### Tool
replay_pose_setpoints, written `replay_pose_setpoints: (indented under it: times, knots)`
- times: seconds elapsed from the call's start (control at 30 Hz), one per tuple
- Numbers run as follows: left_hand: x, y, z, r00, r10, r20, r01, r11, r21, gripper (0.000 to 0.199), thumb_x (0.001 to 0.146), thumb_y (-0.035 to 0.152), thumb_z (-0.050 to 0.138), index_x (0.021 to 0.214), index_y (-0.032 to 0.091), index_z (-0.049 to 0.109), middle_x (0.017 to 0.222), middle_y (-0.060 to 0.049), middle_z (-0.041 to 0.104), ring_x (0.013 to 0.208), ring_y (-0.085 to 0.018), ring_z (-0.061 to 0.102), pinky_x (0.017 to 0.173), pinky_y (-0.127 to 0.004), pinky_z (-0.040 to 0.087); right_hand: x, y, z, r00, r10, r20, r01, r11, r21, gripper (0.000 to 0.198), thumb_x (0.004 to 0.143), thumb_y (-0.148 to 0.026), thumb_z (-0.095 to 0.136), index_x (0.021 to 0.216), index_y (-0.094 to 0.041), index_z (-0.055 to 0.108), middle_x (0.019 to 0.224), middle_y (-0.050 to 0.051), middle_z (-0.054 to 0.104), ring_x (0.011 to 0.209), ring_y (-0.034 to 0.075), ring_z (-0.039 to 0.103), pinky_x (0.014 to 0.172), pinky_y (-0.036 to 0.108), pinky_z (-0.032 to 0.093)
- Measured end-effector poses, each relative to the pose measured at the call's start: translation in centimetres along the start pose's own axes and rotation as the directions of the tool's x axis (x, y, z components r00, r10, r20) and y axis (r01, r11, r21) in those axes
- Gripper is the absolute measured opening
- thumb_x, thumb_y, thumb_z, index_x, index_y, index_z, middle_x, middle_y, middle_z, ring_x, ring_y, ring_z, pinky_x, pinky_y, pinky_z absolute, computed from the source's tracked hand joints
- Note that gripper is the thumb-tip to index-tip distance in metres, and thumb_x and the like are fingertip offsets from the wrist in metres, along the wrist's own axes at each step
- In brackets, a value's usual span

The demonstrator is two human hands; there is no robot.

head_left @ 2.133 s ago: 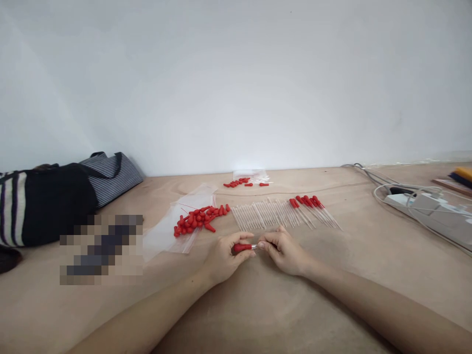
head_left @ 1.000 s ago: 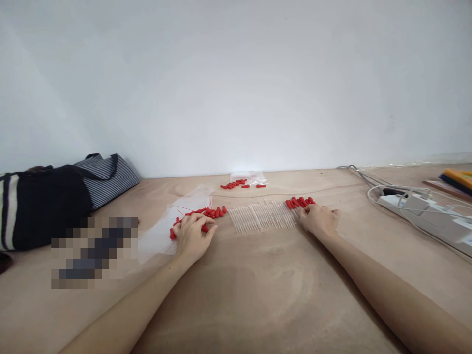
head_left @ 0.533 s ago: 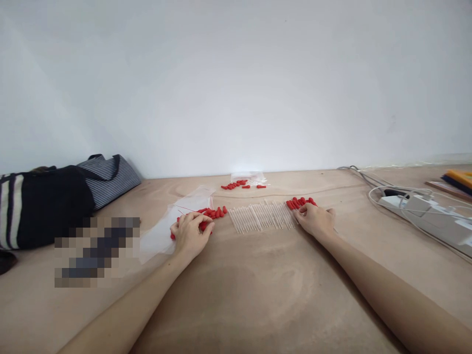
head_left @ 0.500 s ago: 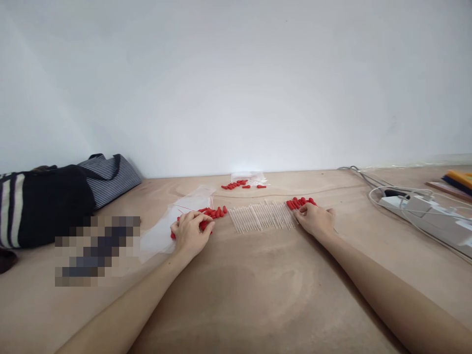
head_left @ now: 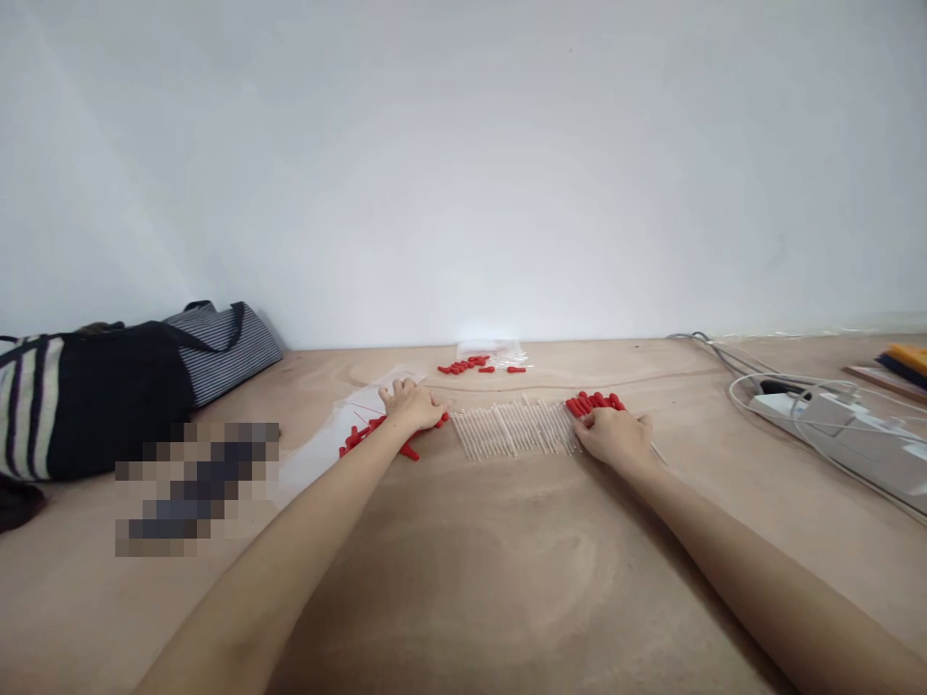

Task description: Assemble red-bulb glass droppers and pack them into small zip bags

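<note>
My left hand (head_left: 411, 405) is over a loose pile of small red bulb-shaped pieces (head_left: 354, 436), its fingers spread and its thumb side close to the pieces at the pile's right end. My right hand (head_left: 615, 436) rests with curled fingers at the right end of a row of thin pale sticks (head_left: 499, 430). Just beyond its fingertips lies a row of red bulb-shaped pieces (head_left: 590, 403). Whatever those fingers hold is hidden. One thin stick (head_left: 659, 453) pokes out on the right side of that hand.
A white translucent sheet (head_left: 315, 463) lies under the left pile. At the back are more red pieces (head_left: 463, 366) and a clear plastic bag (head_left: 489, 348). Dark bags (head_left: 123, 396) stand left, beside a blurred patch. On the right lie a white power strip (head_left: 832, 425) and cables.
My left hand has moved forward and right across the red pile, and its fingers have spread, baring pieces nearer me. My right hand has stayed almost in place.
</note>
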State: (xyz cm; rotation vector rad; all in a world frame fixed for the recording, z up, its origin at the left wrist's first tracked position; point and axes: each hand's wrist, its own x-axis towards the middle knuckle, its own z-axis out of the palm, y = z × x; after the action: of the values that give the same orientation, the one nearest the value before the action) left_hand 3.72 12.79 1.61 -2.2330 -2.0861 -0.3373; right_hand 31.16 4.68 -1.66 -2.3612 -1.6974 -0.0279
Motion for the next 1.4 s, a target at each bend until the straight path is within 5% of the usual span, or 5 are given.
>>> replay_pose_setpoints:
  times: [0.33, 0.5, 0.67, 0.8, 1.4]
  knots:
    - [1.7, 1.2, 0.0, 0.998, -0.060, 0.024, 0.063, 0.990, -0.122, 0.014, 0.061, 0.030, 0.061, 0.065, 0.016, 0.064, 0.088, -0.016, 0.062, 0.099, -0.040, 0.042, 0.074, -0.050, 0.032, -0.4, 0.0, 0.3, 1.000, -0.007, -0.019, 0.007, 1.000, -0.004, 0.027, 0.077, -0.027, 0.040, 0.068, -0.016, 0.063, 0.077, 0.013, 0.064, 0.079, 0.028, 0.057, 0.073, 0.044, 0.032]
    - [-1.7, 1.9, -2.3, 0.985, 0.117, -0.128, -0.142, 0.966, -0.214, 0.019, 0.077, 0.027, 0.045, 0.080, 0.018, 0.061, 0.106, -0.010, 0.056, 0.107, -0.031, 0.041, 0.082, -0.044, 0.033, -1.5, -0.4, -0.4, 0.989, -0.127, -0.080, 0.133, 0.988, 0.083, 0.022, 0.079, -0.026, 0.040, 0.078, -0.018, 0.061, 0.084, 0.008, 0.063, 0.084, 0.024, 0.055, 0.073, 0.037, 0.032]
    - [-8.9, 1.7, -2.2, 0.903, 0.421, -0.080, -0.422, 0.839, -0.344, 0.013, 0.081, 0.025, 0.042, 0.082, 0.019, 0.053, 0.080, -0.002, 0.061, 0.073, -0.017, 0.057, 0.066, -0.028, 0.043, -4.9, -1.7, -0.7, 0.815, -0.562, -0.142, 0.580, 0.795, 0.180, 0.011, 0.078, -0.020, 0.046, 0.075, -0.018, 0.057, 0.080, 0.005, 0.061, 0.080, 0.019, 0.051, 0.070, 0.030, 0.030]
    - [-12.3, 1.2, -1.3, 0.859, 0.508, -0.060, -0.477, 0.754, -0.451, 0.005, 0.077, 0.022, 0.046, 0.076, 0.021, 0.051, 0.071, 0.001, 0.058, 0.063, -0.015, 0.055, 0.059, -0.027, 0.042, -7.0, -2.3, -0.7, 0.726, -0.680, -0.101, 0.686, 0.708, 0.169, 0.010, 0.079, -0.018, 0.047, 0.073, -0.017, 0.055, 0.077, 0.004, 0.060, 0.077, 0.018, 0.050, 0.070, 0.031, 0.026]
    - [-12.9, 1.0, -0.6, 0.862, 0.500, -0.082, -0.461, 0.707, -0.537, 0.009, 0.079, 0.018, 0.046, 0.078, 0.020, 0.054, 0.079, -0.002, 0.059, 0.078, -0.018, 0.052, 0.069, -0.031, 0.041, -7.3, -4.2, 0.5, 0.742, -0.653, -0.151, 0.668, 0.703, 0.243, 0.013, 0.084, -0.025, 0.043, 0.075, -0.018, 0.049, 0.079, 0.003, 0.059, 0.078, 0.018, 0.049, 0.068, 0.031, 0.024]
